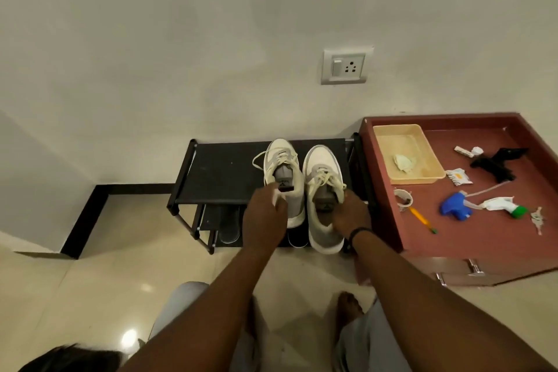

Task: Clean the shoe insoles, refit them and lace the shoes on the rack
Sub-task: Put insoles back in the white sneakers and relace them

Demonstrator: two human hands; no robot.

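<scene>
On the reddish-brown cabinet top to the right, a shallow beige plastic tray holds one crumpled pale cloth. Loose beside the tray lie a blue and white spray trigger head with its tube, a small white cup, an orange pencil, a black bracket-like object, a torn sachet and some keys.

Left of the cabinet stands a black shoe rack. Its top shelf carries two off-white and grey sneakers side by side, toes toward the wall. Dark footwear sits on the lower shelf, too shadowed to make out.

The left hand is at the heel of the left sneaker, fingers curled, pinching something white that looks like a lace end. The right hand is curled at the right side of the right sneaker, by its collar, with loose cream laces running to the fingers; whether it actually grips a lace or the shoe's edge I cannot tell. That sneaker's heel overhangs the shelf's front edge.
</scene>
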